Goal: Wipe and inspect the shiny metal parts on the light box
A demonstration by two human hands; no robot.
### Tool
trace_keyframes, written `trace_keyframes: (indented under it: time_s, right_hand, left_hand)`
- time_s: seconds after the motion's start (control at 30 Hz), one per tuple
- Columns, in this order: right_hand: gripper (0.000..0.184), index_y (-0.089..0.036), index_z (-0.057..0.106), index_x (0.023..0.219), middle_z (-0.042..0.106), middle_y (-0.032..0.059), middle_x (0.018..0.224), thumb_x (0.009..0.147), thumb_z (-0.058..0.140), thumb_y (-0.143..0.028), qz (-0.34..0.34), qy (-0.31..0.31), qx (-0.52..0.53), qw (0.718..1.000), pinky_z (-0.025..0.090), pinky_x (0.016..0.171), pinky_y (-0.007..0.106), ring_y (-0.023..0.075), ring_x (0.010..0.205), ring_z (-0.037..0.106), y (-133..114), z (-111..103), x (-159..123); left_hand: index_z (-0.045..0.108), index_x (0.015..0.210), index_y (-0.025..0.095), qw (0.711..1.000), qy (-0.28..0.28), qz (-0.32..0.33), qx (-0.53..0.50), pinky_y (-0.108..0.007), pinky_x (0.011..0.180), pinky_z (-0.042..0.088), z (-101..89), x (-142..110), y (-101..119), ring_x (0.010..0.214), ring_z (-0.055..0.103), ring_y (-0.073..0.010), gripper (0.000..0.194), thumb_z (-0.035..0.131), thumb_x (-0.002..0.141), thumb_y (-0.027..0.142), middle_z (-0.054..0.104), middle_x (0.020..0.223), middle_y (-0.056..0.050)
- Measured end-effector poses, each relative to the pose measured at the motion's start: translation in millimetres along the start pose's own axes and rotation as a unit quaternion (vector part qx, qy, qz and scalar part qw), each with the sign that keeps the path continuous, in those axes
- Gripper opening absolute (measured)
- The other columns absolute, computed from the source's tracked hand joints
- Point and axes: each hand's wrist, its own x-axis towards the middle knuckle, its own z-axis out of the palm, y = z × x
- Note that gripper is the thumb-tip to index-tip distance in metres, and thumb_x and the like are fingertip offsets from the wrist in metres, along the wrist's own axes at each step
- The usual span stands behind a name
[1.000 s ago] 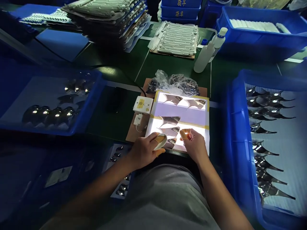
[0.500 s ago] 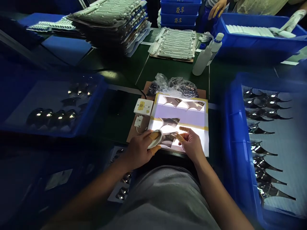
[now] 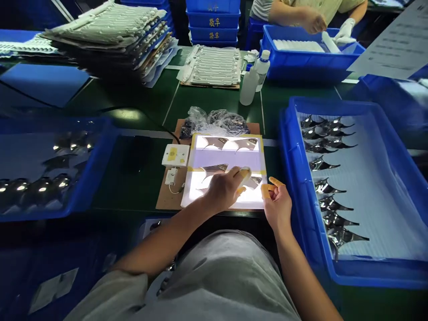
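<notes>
My left hand [image 3: 225, 187] reaches over a lit panel [image 3: 197, 194], fingers bent around a small whitish pad [image 3: 245, 173] that they partly hide. Just beside the pad is a shiny curved metal piece [image 3: 253, 182] with a pointed shape and a dark corner. My right hand [image 3: 277, 200], at the panel's right edge, has thumb and fingers pinched at this piece's right end; the contact itself is hard to see. Yellow covers sit on fingertips of both hands. Similar curved shapes [image 3: 246, 144] show on the panel's upper strip, and another [image 3: 214, 170] lies left of the pad.
A blue tray [image 3: 312, 209] of shiny pointed pieces stands right; another blue tray [image 3: 72, 196] with domed pieces stands left. Behind the panel are plastic bags [image 3: 217, 121] and bottles [image 3: 249, 87]. A co-worker's hands [image 3: 314, 21] are over a far blue bin [image 3: 281, 62].
My view has swung to the right. Across the panel, the metal piece has moved right with my right hand, and my left hand has brought the pad rightward over it.
</notes>
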Motion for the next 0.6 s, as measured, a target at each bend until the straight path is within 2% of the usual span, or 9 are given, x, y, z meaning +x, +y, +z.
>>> trace_keyframes:
  time_s: [0.13,0.2,0.3,0.37,0.47,0.6]
  right_hand:
    - [0.050,-0.013,0.064,0.122,0.070,0.0081,0.085,0.086,0.066,-0.048,-0.002,-0.009,-0.055,0.998,0.047,0.060,0.030,0.0185,0.068,0.059,-1,8,6]
    - [0.052,-0.014,0.065,0.122,0.070,0.0081,0.087,0.086,0.068,-0.051,-0.006,-0.032,-0.040,0.999,0.046,0.059,0.030,0.0178,0.067,0.058,-1,13,9]
    - [0.052,-0.014,0.066,0.121,0.070,0.0086,0.091,0.084,0.070,-0.052,-0.009,-0.061,0.016,0.998,0.047,0.059,0.030,0.0185,0.071,0.060,-1,15,12]
    - [0.052,-0.014,0.068,0.119,0.069,0.0082,0.090,0.083,0.072,-0.052,-0.005,-0.067,0.039,0.997,0.048,0.060,0.031,0.0195,0.074,0.062,-1,12,11]
    - [0.054,-0.016,0.069,0.119,0.071,0.0075,0.089,0.080,0.076,-0.052,0.011,-0.073,0.049,0.996,0.051,0.063,0.032,0.0205,0.076,0.064,-2,-2,4]
    - [0.056,-0.018,0.071,0.119,0.073,0.0085,0.092,0.079,0.080,-0.055,0.030,-0.136,0.039,0.989,0.056,0.067,0.035,0.0219,0.078,0.067,-8,-17,-14]
  left_hand:
    - [0.053,0.140,0.022,0.997,0.070,-0.037,-0.026,-0.040,0.090,0.063,-11.3,-44,-23,0.117,0.069,-0.0299,0.052,0.070,0.091,0.024,0.065,0.134,-0.014]
    - [0.055,0.137,0.022,0.996,0.060,-0.066,-0.015,-0.041,0.087,0.064,-15.5,-69,-33,0.113,0.071,-0.0295,0.050,0.069,0.090,0.019,0.067,0.132,-0.012]
    - [0.058,0.134,0.018,0.994,0.016,-0.100,0.033,-0.043,0.076,0.065,-13.5,-96,-42,0.102,0.074,-0.0317,0.050,0.065,0.085,0.013,0.068,0.129,-0.014]
    - [0.058,0.135,0.016,0.993,-0.001,-0.111,0.049,-0.043,0.075,0.065,-9.1,-105,-46,0.102,0.074,-0.0323,0.054,0.062,0.082,0.008,0.068,0.130,-0.015]
    - [0.056,0.137,0.017,0.991,0.006,-0.121,0.047,-0.041,0.080,0.064,-4.8,-111,-51,0.104,0.073,-0.0312,0.062,0.061,0.077,0.004,0.067,0.131,-0.014]
    - [0.058,0.135,0.020,0.990,0.043,-0.130,0.030,-0.041,0.084,0.063,-8.7,-108,-59,0.107,0.072,-0.0306,0.051,0.066,0.085,0.014,0.068,0.128,-0.013]
